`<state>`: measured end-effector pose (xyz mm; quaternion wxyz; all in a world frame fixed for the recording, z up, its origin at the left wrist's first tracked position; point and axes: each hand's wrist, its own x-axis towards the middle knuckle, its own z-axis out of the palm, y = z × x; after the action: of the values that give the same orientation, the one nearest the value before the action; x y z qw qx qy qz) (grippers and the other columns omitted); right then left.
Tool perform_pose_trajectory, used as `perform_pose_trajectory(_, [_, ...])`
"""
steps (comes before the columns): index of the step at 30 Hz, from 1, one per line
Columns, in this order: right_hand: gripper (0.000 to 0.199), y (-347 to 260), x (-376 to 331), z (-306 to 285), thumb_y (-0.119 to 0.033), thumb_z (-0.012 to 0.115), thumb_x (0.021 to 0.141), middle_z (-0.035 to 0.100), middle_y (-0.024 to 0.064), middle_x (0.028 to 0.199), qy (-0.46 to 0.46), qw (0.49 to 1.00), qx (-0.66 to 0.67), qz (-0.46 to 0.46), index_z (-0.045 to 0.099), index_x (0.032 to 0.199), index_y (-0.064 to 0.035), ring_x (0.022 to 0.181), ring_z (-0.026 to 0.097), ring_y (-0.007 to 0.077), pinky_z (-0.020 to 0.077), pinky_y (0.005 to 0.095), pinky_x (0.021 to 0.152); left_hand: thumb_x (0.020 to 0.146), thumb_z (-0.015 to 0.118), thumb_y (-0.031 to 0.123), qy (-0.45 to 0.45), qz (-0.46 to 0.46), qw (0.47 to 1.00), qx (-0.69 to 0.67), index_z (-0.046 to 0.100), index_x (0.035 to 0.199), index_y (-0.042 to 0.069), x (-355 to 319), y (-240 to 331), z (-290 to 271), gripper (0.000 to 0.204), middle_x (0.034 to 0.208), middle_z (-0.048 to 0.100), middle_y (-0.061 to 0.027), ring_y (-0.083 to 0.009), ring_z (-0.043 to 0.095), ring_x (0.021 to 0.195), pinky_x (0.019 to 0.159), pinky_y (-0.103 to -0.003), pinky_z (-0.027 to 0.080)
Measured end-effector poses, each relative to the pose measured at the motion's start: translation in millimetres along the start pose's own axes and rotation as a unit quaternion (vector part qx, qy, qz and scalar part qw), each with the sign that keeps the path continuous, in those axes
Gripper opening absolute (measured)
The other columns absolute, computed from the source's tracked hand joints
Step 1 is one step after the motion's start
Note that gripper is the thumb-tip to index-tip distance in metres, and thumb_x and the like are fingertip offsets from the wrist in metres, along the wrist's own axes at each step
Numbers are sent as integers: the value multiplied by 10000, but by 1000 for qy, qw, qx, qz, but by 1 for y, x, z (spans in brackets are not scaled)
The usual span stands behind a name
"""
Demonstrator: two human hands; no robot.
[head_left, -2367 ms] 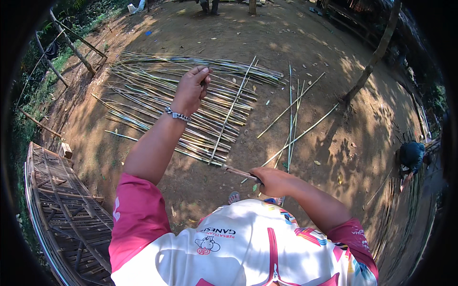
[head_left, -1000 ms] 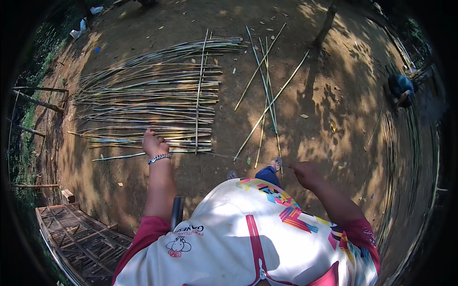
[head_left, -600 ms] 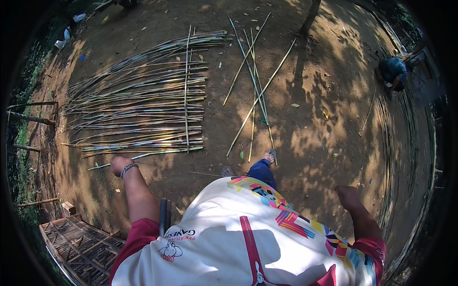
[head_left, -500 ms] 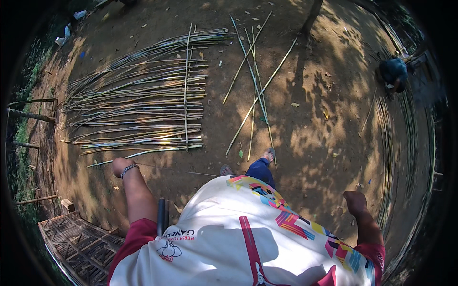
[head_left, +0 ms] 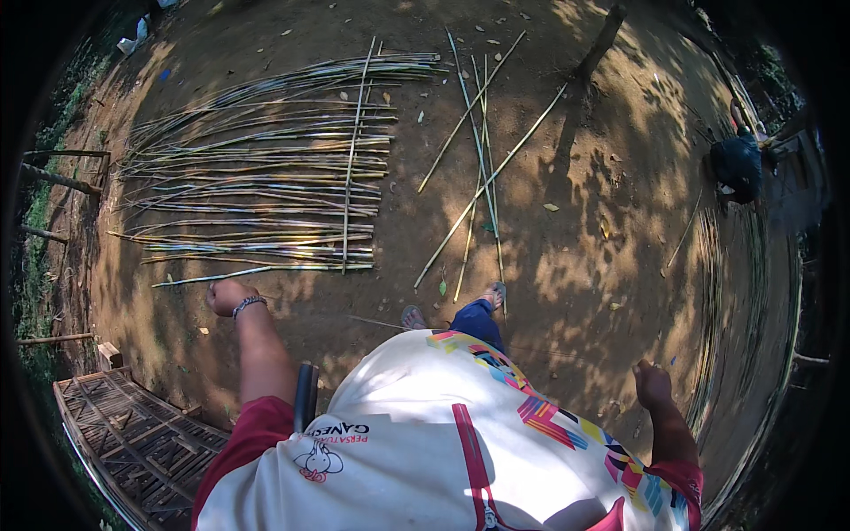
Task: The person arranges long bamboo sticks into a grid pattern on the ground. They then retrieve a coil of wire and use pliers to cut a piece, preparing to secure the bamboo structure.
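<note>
My left hand (head_left: 232,297), with a bracelet at the wrist, is closed and held out to the left, its knuckles just below the nearest pole in view. A thin strand (head_left: 376,322), perhaps wire or cord, runs from near this hand toward my feet. My right hand (head_left: 652,384) is a closed fist out to the right; what it holds, if anything, is hidden. Ahead on the left, several long thin bamboo poles (head_left: 292,210) lie in rows on the ground. One pole (head_left: 355,159) crosses over them near their right ends.
Several loose poles (head_left: 489,181) cross each other ahead of my feet. A tree trunk (head_left: 602,42) stands beyond them. Far right, a person (head_left: 737,166) bends near more long poles (head_left: 707,310). A slatted bamboo platform (head_left: 142,438) is at lower left.
My view has shifted slightly. My left hand appears a little higher, closer to the nearest pole. My right hand is turned a little more upright. The person at far right has shifted posture.
</note>
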<state>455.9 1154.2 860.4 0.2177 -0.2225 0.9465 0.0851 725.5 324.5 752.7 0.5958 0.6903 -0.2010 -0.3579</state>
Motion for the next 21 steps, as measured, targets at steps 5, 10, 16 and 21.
perform_pose_trajectory(5, [189, -9, 42, -55, -239, 605, 949, 420, -50, 623, -38, 824, 528, 201, 630, 944, -51, 552, 386, 69, 324, 245, 495, 983, 487, 204, 24, 22, 999, -18, 595, 1226, 75, -38, 56, -9, 295, 1212, 640, -166, -317, 644, 1026, 790, -456, 546])
perform_pose_trajectory(10, [154, 23, 56, -117, -187, 591, 956, 468, -23, 646, -47, 760, 634, 138, 656, 920, -52, 538, 426, 108, 351, 265, 505, 977, 487, 187, 24, 7, 998, -57, 595, 1218, 57, -45, 56, -13, 295, 1186, 647, -171, -310, 646, 1005, 793, -448, 538])
perform_pose_trajectory(16, [141, -5, 65, -112, -144, 605, 925, 673, 168, 860, 99, 989, 107, -31, 655, 929, -11, 786, 651, 358, 506, 399, 713, 967, 491, 167, 21, -23, 998, -49, 610, 1189, 25, -1, 27, -14, 290, 1137, 663, -170, -297, 648, 970, 799, -433, 526])
perform_pose_trajectory(21, [152, 23, 61, -54, -152, 617, 921, 691, 151, 852, 100, 981, 164, -4, 658, 925, -5, 796, 669, 326, 512, 395, 735, 958, 494, 151, 4, 27, 999, 19, 622, 1165, -2, 40, -14, -14, 288, 1096, 677, -169, -286, 650, 942, 804, -420, 516])
